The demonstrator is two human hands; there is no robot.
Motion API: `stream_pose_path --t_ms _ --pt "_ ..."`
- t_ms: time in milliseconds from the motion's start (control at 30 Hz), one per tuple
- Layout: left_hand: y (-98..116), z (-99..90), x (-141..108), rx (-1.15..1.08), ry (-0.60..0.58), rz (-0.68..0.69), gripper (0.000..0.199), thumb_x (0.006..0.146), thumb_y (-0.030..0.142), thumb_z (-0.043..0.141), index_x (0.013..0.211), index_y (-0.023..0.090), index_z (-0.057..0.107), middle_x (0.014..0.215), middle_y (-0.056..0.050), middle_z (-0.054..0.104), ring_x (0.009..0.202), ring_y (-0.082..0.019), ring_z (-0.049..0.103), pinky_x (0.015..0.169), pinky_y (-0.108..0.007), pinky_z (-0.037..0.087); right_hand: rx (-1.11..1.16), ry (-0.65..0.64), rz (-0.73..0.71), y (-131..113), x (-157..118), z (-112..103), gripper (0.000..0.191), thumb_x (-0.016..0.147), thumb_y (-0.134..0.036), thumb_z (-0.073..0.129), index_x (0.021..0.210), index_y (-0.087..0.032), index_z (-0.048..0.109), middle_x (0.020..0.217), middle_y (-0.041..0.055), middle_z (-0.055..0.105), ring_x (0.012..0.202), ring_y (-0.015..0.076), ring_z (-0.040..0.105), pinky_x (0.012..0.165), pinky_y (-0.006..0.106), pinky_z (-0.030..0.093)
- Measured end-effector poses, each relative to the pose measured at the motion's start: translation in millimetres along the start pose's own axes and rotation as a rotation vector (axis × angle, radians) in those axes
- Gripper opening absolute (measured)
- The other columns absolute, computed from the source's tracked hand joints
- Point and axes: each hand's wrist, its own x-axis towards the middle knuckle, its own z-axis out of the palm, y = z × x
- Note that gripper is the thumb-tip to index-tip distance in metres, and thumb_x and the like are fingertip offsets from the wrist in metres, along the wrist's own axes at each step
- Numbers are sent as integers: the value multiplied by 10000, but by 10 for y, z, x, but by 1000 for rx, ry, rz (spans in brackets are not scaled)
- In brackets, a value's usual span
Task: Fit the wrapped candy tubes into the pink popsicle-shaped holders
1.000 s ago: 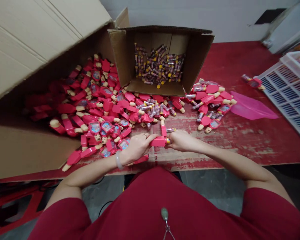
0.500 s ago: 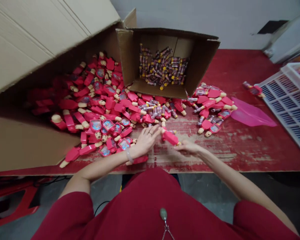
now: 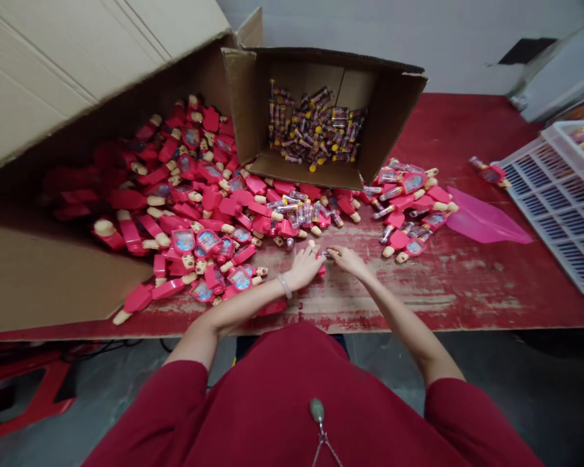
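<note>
My left hand (image 3: 305, 267), with a bracelet at the wrist, is closed around a red piece (image 3: 322, 270) that shows only in part between my hands. Against it, my right hand (image 3: 345, 259) pinches a small clear tube (image 3: 325, 253). The two hands nearly touch over the worn part of the table. Behind them lie loose clear tubes (image 3: 305, 213) on a large heap of red toy pieces (image 3: 214, 201) with cream ends. A smaller pile of red pieces and tubes (image 3: 398, 240) sits to the right.
A cardboard box (image 3: 302, 174) with yellow-capped tubes stands at the back of the red table (image 3: 467, 285). A large carton (image 3: 43, 272) encloses the heap at left. Right are a pink translucent sheet (image 3: 486, 217) and a white plastic basket (image 3: 547, 194).
The red toy piece that my right hand held is no longer in that hand's fingers. My right hand has moved left and up, close to my left hand, which has shifted slightly right and up.
</note>
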Motion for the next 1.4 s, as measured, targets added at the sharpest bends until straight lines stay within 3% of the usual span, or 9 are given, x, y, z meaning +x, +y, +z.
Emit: stream_pose_path --t_ms 133,300,400,500,633,767,1000,1167,1400 --pt "-23 -116 -304 -272 36 100 279 887 225 654 1145 137 595 1330 -183 596 1266 -312 515 1041 -478 435 -175 222 117 37 -66 219 267 1009 -335 456 1087 -147 629 1029 148 726 910 211 689 748 257 448" --pt "-99 -371 -592 -911 13 -259 383 927 493 587 1117 171 504 928 -28 639 776 -167 591 725 -293 481 -161 375 -107 78 -457 250 209 915 -186 446 1097 -146 541 982 137 691 886 246 669 769 322 481" --pt "-177 -541 -689 -1056 -103 -280 405 928 545 559 1086 173 533 836 18 594 676 -126 522 632 -239 418 -140 328 -357 -12 -761 287 263 910 -156 413 1143 -139 532 1010 150 681 884 245 678 787 347 511" --pt "-230 -679 -797 -982 -228 -172 420 895 555 610 1049 165 607 895 -1 632 778 -152 561 696 -242 420 -122 263 -502 -132 -951 292 419 930 -190 457 1341 -107 464 1133 177 682 944 248 694 812 359 532" --pt "-264 -776 -956 -892 -359 -80 410 894 556 612 1030 171 657 986 -30 686 893 -197 608 785 -261 430 -128 128 -540 -254 -1016 241 390 1002 -316 503 1350 -139 513 1184 163 704 1014 251 708 829 339 530" --pt "-310 -811 -1082 -913 -359 -134 433 892 569 613 1079 183 668 1024 -34 696 922 -201 620 802 -256 440 -122 -12 -562 -319 -1034 201 359 1009 -344 519 1308 -149 558 1083 134 739 939 228 725 794 306 517" --pt "-310 -776 -1204 -1066 -457 -211 479 832 601 684 1066 183 675 861 -31 684 651 -146 591 543 -214 405 -93 -107 -638 -372 -1081 202 286 958 -305 604 1201 -156 624 1028 114 747 882 191 707 757 274 481" --pt "-298 -785 -1257 -1341 -747 -277 506 827 628 691 981 147 658 615 25 602 395 -64 408 386 -197 285 -24 -125 -699 -388 -1136 230 304 939 -421 649 1097 -161 668 798 52 720 671 144 644 608 224 380" --pt "-312 -855 -1359 -1648 -878 -365 506 794 571 746 993 110 684 678 -59 725 338 -42 380 319 -188 209 37 -165 -903 -638 -1158 75 385 981 -522 558 1025 -151 653 680 19 647 565 116 575 568 222 362"
